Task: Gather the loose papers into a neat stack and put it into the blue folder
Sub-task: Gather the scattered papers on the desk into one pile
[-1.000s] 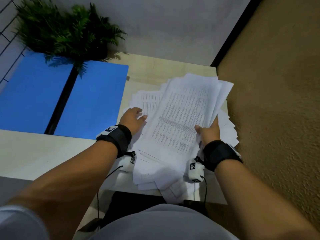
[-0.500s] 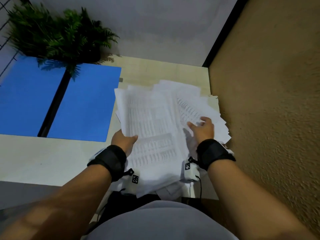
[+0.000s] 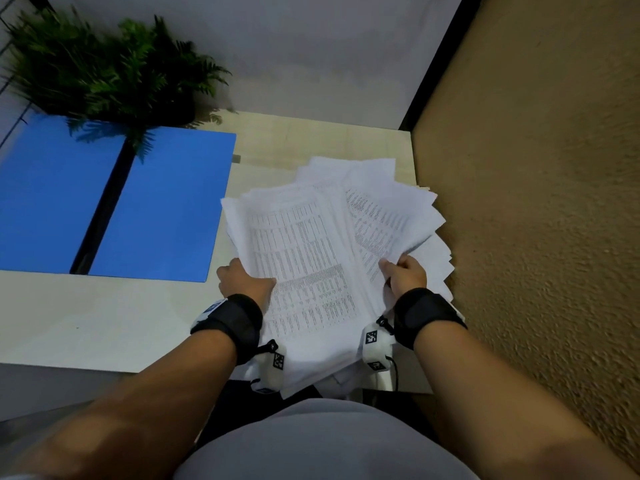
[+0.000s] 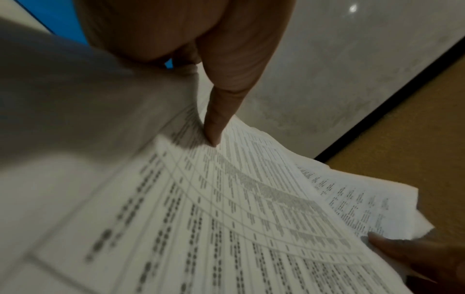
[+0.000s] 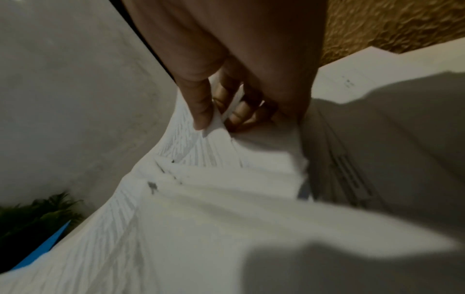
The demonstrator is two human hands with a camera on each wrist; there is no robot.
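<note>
An untidy sheaf of printed white papers [image 3: 304,258] lies fanned out at the table's right end. My left hand [image 3: 242,280] grips its left edge, thumb [image 4: 214,123] pressed on the top sheet with the fingers hidden underneath. My right hand [image 3: 403,273] pinches a bunch of sheets at the right side, thumb [image 5: 201,107] on top and fingers curled under. More loose sheets [image 3: 436,237] stick out to the right beneath. The blue folder [image 3: 159,206] lies open and flat on the table to the left, a dark spine down its middle.
A potted fern [image 3: 104,71] stands at the table's back left, overhanging the folder. A rough tan wall [image 3: 536,202] runs close along the right of the pale table [image 3: 86,323]. A grey wall is behind.
The sheaf moved from my right hand's side over to my left hand, which now grips its left edge. My right hand went from lying on the sheets to pinching a bunch of them.
</note>
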